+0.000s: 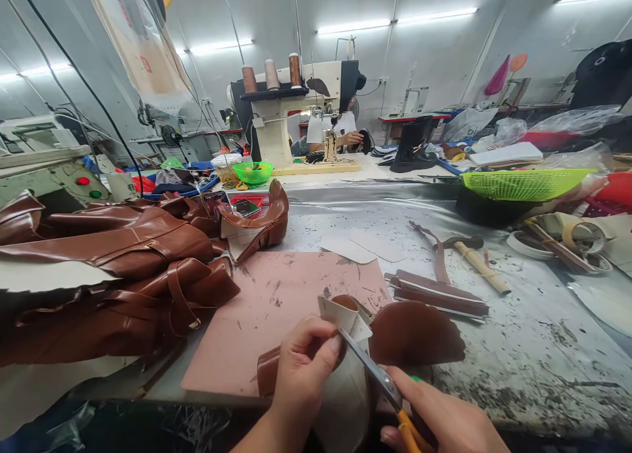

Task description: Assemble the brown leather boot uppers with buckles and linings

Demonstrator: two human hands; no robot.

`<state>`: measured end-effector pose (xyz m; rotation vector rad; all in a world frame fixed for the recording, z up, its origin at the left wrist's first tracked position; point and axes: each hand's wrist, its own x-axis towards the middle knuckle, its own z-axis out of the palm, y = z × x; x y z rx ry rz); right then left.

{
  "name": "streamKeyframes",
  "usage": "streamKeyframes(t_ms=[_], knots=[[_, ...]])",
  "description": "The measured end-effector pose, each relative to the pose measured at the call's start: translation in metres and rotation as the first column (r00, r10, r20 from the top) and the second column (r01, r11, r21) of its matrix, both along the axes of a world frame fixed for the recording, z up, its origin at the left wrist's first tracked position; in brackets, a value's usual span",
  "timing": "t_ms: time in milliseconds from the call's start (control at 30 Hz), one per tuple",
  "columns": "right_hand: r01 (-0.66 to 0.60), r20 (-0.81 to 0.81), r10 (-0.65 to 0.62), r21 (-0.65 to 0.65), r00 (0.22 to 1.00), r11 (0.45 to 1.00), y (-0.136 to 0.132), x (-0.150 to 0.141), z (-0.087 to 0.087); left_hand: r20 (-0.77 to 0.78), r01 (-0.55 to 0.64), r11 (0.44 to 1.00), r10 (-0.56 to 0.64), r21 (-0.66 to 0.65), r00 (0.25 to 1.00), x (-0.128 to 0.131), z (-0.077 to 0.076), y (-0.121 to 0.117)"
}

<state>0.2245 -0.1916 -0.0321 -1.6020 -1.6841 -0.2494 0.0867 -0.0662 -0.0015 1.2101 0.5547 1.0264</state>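
A brown leather boot upper (417,333) with a pale lining lies at the front edge of the bench. My left hand (305,361) pinches an edge of it between thumb and fingers. In my right hand (444,410) is a pair of scissors (372,369) with yellow-orange handles. Their blade tips reach my left fingertips, at the pinched edge. Whether the blades are apart there I cannot make out. Beneath lies a stained pink sheet (276,288).
Brown boot uppers (143,242) are heaped on the left. Leather strips (439,293) and a wooden-handled hammer (481,267) lie to the right, near a green basket (526,184). Behind stands a sewing machine (276,127); a co-worker's hand (351,138) shows beyond it.
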Motion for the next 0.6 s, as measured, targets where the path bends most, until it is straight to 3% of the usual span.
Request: streamKeyframes(t_ms=[200,400,600], knots=[[-0.001,0.057,0.003,-0.022,0.998,1.000,0.003,0.002,0.001,-0.002,0.011,0.997,-0.010,0.071,1.000,0.004,-0.001,-0.002],[-0.081,-0.050,0.084,0.051,0.995,0.995,0.007,0.001,-0.008,-0.018,0.003,0.998,-0.002,0.068,1.000,0.003,-0.003,-0.005],[-0.031,-0.149,0.025,-0.040,0.989,0.999,0.004,0.004,0.009,-0.059,-0.020,0.999,0.023,0.037,0.998,0.002,-0.002,-0.002]])
